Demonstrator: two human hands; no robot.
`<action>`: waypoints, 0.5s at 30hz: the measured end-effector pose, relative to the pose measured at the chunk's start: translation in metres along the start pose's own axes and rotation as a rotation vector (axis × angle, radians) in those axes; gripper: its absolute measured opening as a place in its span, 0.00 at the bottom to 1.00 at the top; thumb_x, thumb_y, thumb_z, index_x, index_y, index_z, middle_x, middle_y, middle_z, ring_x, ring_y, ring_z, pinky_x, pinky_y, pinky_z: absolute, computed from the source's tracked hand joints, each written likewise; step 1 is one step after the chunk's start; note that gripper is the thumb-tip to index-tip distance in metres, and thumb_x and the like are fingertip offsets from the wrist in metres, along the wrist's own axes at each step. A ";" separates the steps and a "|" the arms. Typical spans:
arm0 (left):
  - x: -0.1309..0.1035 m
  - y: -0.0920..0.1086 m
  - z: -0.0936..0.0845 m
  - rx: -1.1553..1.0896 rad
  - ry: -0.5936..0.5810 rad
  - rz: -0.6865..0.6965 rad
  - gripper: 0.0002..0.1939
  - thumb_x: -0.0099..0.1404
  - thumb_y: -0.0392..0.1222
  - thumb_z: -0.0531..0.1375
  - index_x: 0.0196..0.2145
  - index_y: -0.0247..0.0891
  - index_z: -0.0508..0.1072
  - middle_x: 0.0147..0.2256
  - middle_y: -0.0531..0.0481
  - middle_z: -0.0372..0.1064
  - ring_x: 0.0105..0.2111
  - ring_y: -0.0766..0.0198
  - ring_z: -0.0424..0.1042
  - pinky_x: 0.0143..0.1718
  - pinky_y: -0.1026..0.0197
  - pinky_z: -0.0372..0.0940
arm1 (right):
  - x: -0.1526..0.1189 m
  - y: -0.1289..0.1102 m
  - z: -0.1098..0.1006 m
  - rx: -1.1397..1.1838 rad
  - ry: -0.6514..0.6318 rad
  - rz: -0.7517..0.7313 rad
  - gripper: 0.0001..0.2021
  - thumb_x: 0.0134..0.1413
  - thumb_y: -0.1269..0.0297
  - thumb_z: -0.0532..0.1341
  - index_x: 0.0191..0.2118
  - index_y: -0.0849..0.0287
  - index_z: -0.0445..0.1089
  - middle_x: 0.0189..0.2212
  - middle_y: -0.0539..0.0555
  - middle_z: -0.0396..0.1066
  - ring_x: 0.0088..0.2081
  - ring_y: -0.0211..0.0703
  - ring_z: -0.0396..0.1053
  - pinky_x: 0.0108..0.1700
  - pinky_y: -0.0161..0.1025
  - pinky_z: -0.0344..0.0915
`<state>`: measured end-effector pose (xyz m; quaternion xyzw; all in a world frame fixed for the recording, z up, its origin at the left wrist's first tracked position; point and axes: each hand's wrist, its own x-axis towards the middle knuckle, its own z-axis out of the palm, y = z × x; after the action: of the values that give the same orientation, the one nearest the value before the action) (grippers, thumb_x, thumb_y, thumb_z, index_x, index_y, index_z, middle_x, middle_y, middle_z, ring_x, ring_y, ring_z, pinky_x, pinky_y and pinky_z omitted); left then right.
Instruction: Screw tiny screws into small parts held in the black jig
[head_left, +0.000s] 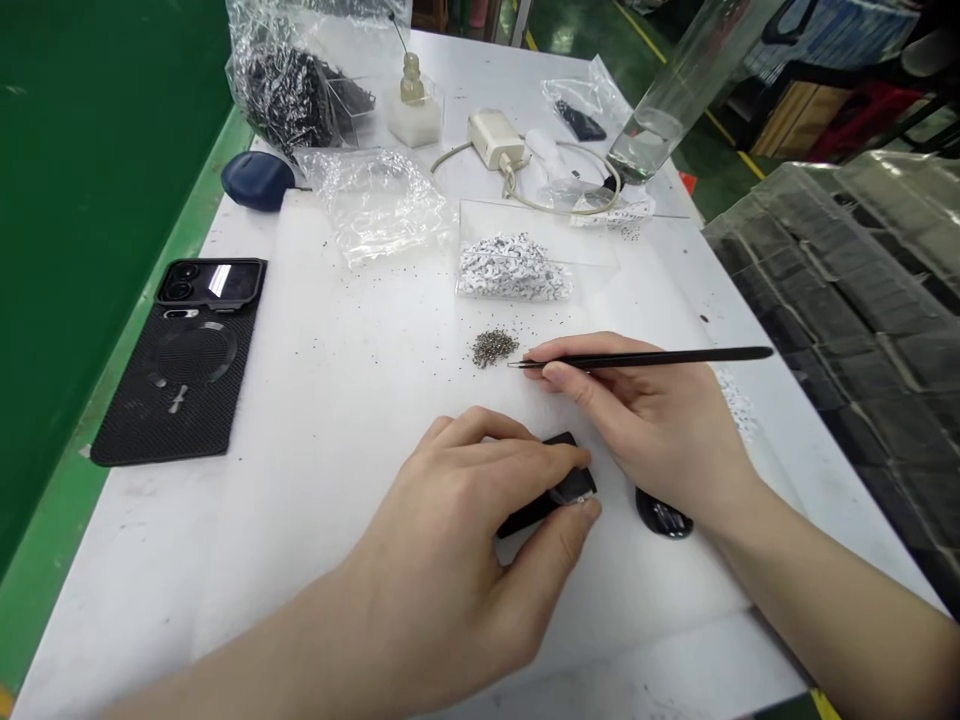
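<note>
My right hand (pixel 660 420) grips black tweezers (pixel 675 357) between thumb and fingers, with their metal tips pointing left. Just beyond those tips lies a small heap of tiny metal pieces (pixel 494 347) that look like screws. Below it, my left hand (pixel 457 520) pinches a small black plastic part (pixel 525 514) against the white foam sheet (pixel 360 400). My fingers cover much of that part, and a small shiny bit shows at its end by my thumb. Partly under my right hand rests a glossy black rounded piece (pixel 664 514).
A clear bag of white bits (pixel 514 268) lies behind the heap. Farther back are a bag of black parts (pixel 300 100), a small bottle (pixel 412 100), a white charger (pixel 495 138) and a clear cup (pixel 652 130). A black phone (pixel 187 370) lies left; stacked trays (pixel 840 300) stand right.
</note>
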<state>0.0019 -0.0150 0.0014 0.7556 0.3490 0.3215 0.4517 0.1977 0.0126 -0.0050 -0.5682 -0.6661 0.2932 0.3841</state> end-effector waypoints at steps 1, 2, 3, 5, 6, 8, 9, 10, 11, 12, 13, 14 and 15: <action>0.000 -0.001 0.001 -0.002 0.001 0.001 0.07 0.73 0.36 0.60 0.43 0.39 0.80 0.38 0.53 0.82 0.43 0.60 0.76 0.50 0.56 0.71 | 0.000 0.000 0.000 0.001 -0.001 0.000 0.06 0.65 0.66 0.67 0.44 0.54 0.82 0.41 0.50 0.85 0.43 0.42 0.83 0.43 0.35 0.80; 0.001 -0.001 0.001 -0.002 0.005 0.005 0.07 0.73 0.36 0.61 0.43 0.39 0.80 0.38 0.53 0.82 0.43 0.60 0.76 0.50 0.56 0.71 | 0.000 0.000 -0.001 -0.003 -0.001 -0.001 0.06 0.65 0.66 0.67 0.44 0.54 0.82 0.41 0.50 0.85 0.43 0.42 0.83 0.43 0.35 0.80; 0.001 -0.002 0.002 -0.004 0.009 0.010 0.07 0.73 0.36 0.61 0.42 0.38 0.80 0.38 0.53 0.82 0.43 0.60 0.76 0.50 0.56 0.71 | 0.000 0.000 -0.001 -0.010 -0.001 -0.002 0.06 0.65 0.66 0.67 0.44 0.54 0.82 0.41 0.50 0.85 0.43 0.42 0.83 0.42 0.36 0.80; 0.001 -0.002 0.002 -0.005 0.012 0.011 0.06 0.73 0.36 0.61 0.42 0.38 0.80 0.37 0.53 0.82 0.43 0.61 0.76 0.50 0.57 0.71 | 0.000 0.000 0.000 -0.021 0.001 -0.002 0.06 0.65 0.67 0.67 0.44 0.54 0.82 0.42 0.50 0.85 0.42 0.42 0.82 0.43 0.35 0.81; 0.001 -0.002 0.002 -0.006 0.013 0.011 0.07 0.73 0.36 0.61 0.42 0.38 0.80 0.37 0.52 0.82 0.43 0.61 0.76 0.50 0.57 0.70 | 0.000 0.000 0.000 -0.023 0.004 -0.001 0.06 0.64 0.67 0.67 0.44 0.55 0.83 0.42 0.50 0.85 0.42 0.41 0.82 0.43 0.35 0.81; 0.000 -0.001 0.001 -0.004 0.007 0.005 0.07 0.73 0.36 0.61 0.43 0.38 0.80 0.38 0.53 0.82 0.44 0.61 0.76 0.49 0.57 0.70 | 0.001 0.001 0.001 -0.018 0.007 0.001 0.06 0.64 0.67 0.68 0.44 0.55 0.83 0.42 0.50 0.85 0.42 0.40 0.82 0.44 0.34 0.80; -0.001 -0.001 0.001 -0.002 0.004 0.003 0.07 0.73 0.36 0.61 0.44 0.38 0.80 0.38 0.53 0.82 0.44 0.61 0.76 0.49 0.57 0.70 | 0.001 0.001 0.001 -0.005 0.008 0.001 0.06 0.65 0.66 0.68 0.44 0.55 0.83 0.42 0.50 0.85 0.42 0.41 0.82 0.45 0.35 0.80; -0.001 -0.001 0.000 0.002 0.002 0.004 0.07 0.73 0.36 0.61 0.44 0.39 0.80 0.39 0.53 0.82 0.44 0.61 0.76 0.49 0.57 0.70 | 0.000 0.001 0.000 0.018 0.010 0.002 0.05 0.65 0.66 0.68 0.44 0.54 0.83 0.42 0.50 0.85 0.42 0.41 0.83 0.46 0.35 0.80; -0.001 -0.001 0.000 0.006 0.003 0.009 0.07 0.73 0.36 0.61 0.43 0.39 0.80 0.40 0.54 0.82 0.44 0.61 0.76 0.49 0.56 0.70 | -0.001 0.000 -0.002 0.049 0.014 0.001 0.05 0.65 0.65 0.68 0.44 0.53 0.83 0.41 0.50 0.85 0.42 0.41 0.83 0.46 0.36 0.80; -0.001 -0.001 0.000 0.010 0.004 0.012 0.07 0.73 0.36 0.61 0.43 0.39 0.80 0.40 0.54 0.83 0.44 0.60 0.76 0.49 0.56 0.70 | -0.002 -0.001 -0.005 0.081 0.016 0.000 0.05 0.65 0.64 0.68 0.44 0.52 0.83 0.41 0.49 0.85 0.41 0.41 0.83 0.46 0.37 0.81; -0.002 -0.001 0.000 0.014 0.007 0.016 0.07 0.73 0.36 0.61 0.44 0.39 0.81 0.41 0.54 0.83 0.44 0.60 0.76 0.50 0.55 0.70 | -0.004 -0.003 -0.009 0.113 0.021 -0.002 0.05 0.65 0.63 0.69 0.44 0.51 0.83 0.41 0.49 0.85 0.41 0.41 0.83 0.46 0.38 0.81; -0.001 -0.001 0.000 0.020 0.012 0.020 0.07 0.73 0.36 0.61 0.45 0.39 0.81 0.42 0.54 0.83 0.45 0.60 0.76 0.51 0.55 0.70 | -0.006 -0.005 -0.014 0.142 0.028 -0.012 0.04 0.65 0.63 0.69 0.43 0.50 0.83 0.42 0.49 0.85 0.41 0.42 0.83 0.46 0.39 0.81; -0.001 -0.001 0.000 0.026 0.015 0.022 0.08 0.74 0.37 0.61 0.46 0.39 0.81 0.43 0.53 0.83 0.45 0.59 0.76 0.51 0.54 0.71 | -0.008 -0.006 -0.020 0.171 0.032 -0.042 0.04 0.65 0.63 0.69 0.43 0.49 0.83 0.42 0.49 0.85 0.41 0.43 0.83 0.46 0.40 0.82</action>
<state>0.0011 -0.0158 -0.0001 0.7628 0.3481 0.3276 0.4355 0.2121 0.0024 0.0092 -0.5238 -0.6440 0.3317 0.4481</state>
